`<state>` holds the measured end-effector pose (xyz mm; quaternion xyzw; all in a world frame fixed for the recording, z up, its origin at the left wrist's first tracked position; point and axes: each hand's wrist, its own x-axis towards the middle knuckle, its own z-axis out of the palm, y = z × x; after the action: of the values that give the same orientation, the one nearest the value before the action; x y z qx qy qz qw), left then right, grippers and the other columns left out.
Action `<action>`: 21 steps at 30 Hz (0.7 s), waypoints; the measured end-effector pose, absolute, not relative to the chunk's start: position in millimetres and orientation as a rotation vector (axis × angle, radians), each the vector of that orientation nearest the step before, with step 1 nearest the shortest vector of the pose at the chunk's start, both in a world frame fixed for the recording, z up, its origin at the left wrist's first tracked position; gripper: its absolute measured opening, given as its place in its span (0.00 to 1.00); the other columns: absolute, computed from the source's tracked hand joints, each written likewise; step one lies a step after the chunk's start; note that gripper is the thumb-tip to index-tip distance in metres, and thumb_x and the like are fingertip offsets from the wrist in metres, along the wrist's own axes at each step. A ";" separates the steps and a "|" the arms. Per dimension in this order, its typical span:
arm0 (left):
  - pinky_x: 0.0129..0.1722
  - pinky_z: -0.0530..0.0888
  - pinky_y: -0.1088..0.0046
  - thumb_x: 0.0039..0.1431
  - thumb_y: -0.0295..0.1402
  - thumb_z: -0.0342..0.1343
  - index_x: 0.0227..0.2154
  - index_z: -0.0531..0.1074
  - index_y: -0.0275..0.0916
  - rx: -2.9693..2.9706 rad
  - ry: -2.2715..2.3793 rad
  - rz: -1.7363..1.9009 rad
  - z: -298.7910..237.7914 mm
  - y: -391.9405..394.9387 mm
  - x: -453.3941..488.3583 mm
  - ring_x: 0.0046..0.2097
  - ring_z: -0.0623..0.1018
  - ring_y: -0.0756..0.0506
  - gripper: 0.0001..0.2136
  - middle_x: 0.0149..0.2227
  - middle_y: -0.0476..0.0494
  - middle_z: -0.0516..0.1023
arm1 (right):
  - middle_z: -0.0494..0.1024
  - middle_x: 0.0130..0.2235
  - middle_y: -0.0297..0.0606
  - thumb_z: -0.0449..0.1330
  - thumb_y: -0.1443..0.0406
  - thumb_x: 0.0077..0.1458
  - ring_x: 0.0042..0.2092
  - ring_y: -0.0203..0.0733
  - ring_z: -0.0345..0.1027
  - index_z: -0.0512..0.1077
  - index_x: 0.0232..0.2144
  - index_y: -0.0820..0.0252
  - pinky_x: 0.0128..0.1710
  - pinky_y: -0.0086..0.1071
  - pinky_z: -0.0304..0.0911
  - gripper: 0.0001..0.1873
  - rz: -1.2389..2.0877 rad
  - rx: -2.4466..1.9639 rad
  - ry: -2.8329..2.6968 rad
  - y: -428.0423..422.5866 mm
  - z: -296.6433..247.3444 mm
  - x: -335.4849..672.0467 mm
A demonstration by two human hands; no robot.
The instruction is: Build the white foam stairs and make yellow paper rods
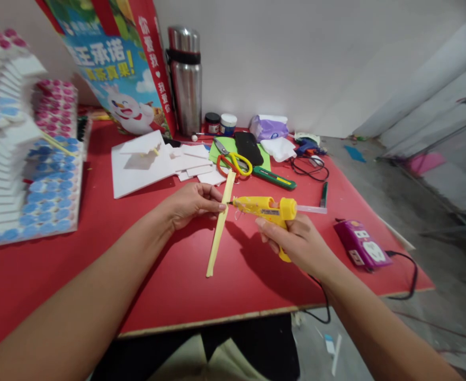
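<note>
My left hand (199, 203) pinches a narrow pale-yellow strip (217, 241) between thumb and fingers. The strip slants over the red table, its lower end towards me. In my right hand (290, 235) is a yellow glue gun (262, 205), gripped by its handle. Its nozzle points left and meets the strip, or nearly so, beside my left thumb. A clear glue stick (311, 209) sticks out of the gun's back end. Thin glue strings hang under the nozzle.
Beyond my hands lie scissors (236, 163), a green box cutter (275, 178) and white foam pieces (137, 161). A steel flask (188, 90) and a printed bag (125, 69) stand behind. Left is a blue, white and pink model (54, 185); right, a purple box (362, 244) with a cable.
</note>
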<state>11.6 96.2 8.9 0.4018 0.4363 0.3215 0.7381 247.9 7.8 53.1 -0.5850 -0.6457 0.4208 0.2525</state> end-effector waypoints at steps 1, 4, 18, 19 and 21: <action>0.27 0.77 0.77 0.38 0.21 0.74 0.25 0.76 0.32 0.878 0.957 0.712 9.1 96.5 11.5 0.25 0.78 0.51 0.12 0.24 0.44 0.79 | 0.66 0.18 0.29 0.58 0.49 0.64 0.21 0.33 0.60 0.69 0.24 0.59 0.22 0.29 0.54 0.24 1.146 -1.584 -1.763 6.6 52.9 247.6; 0.28 0.77 0.78 0.38 0.22 0.74 0.25 0.77 0.32 0.869 0.959 0.716 9.7 97.0 11.5 0.26 0.79 0.50 0.12 0.25 0.43 0.81 | 0.66 0.18 0.29 0.58 0.49 0.64 0.21 0.33 0.60 0.69 0.25 0.59 0.22 0.29 0.55 0.22 1.155 -1.550 -1.794 3.9 52.2 247.1; 0.29 0.77 0.77 0.32 0.26 0.77 0.27 0.75 0.34 0.842 0.989 0.990 12.2 113.8 -14.2 0.27 0.78 0.52 0.18 0.25 0.48 0.79 | 0.66 0.16 0.31 0.59 0.51 0.61 0.19 0.33 0.59 0.68 0.19 0.59 0.22 0.28 0.56 0.24 1.163 -1.412 -1.752 63.6 81.7 216.5; 0.30 0.77 0.77 0.32 0.26 0.77 0.27 0.75 0.34 0.837 1.010 1.022 11.8 116.2 -17.5 0.27 0.79 0.51 0.18 0.25 0.48 0.79 | 0.67 0.15 0.31 0.59 0.51 0.60 0.19 0.32 0.59 0.69 0.20 0.60 0.22 0.28 0.56 0.24 1.178 -1.396 -1.734 67.6 82.0 213.0; 0.30 0.77 0.77 0.33 0.25 0.77 0.27 0.76 0.33 0.834 1.049 1.071 13.0 121.0 -22.0 0.28 0.79 0.51 0.17 0.25 0.47 0.80 | 0.67 0.15 0.31 0.58 0.49 0.61 0.18 0.32 0.59 0.69 0.20 0.60 0.21 0.28 0.56 0.25 1.211 -1.358 -1.699 73.5 81.2 207.6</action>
<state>-22.0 121.0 13.0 0.3675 0.4624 0.4721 0.6544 207.6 73.5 81.2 -0.5168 -0.6465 0.4607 0.3206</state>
